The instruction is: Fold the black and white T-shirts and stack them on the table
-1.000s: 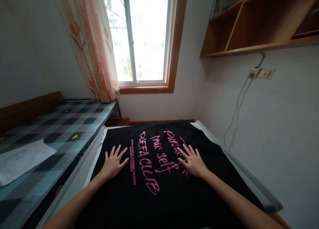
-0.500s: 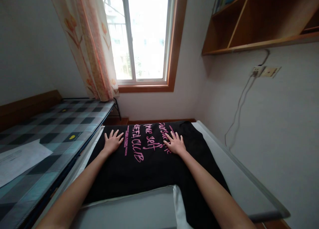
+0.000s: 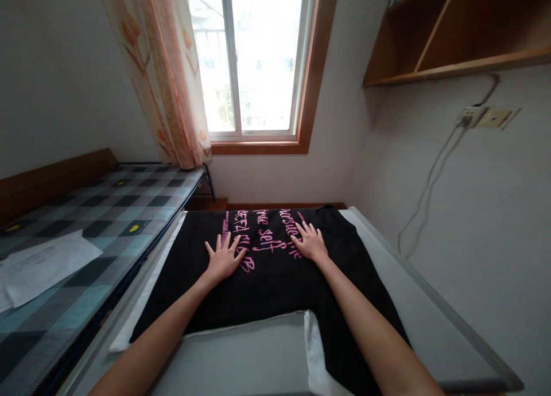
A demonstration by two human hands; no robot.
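Observation:
A black sweatshirt point(image 3: 267, 287) with pink lettering lies spread flat on a grey-white table point(image 3: 249, 356). Its sleeve runs toward me on the right, and white lining or a white layer shows along the edges. My left hand point(image 3: 224, 259) rests palm down on the lettering at the left, fingers spread. On the right part of the print lies my right hand point(image 3: 310, 242), also flat with its fingers apart. Neither hand grips the cloth.
To the left stands a bed with a checked mattress point(image 3: 142, 195), papers point(image 3: 47, 264) lying on it. A curtain point(image 3: 159, 80) hangs beside the window point(image 3: 262, 63). Wooden shelves point(image 3: 434, 69) and a socket with a cable point(image 3: 471, 117) are on the right wall.
My left hand has slid right and a little toward me, onto the lettering. My right hand stays at about the same place on the print. The view has shifted slightly.

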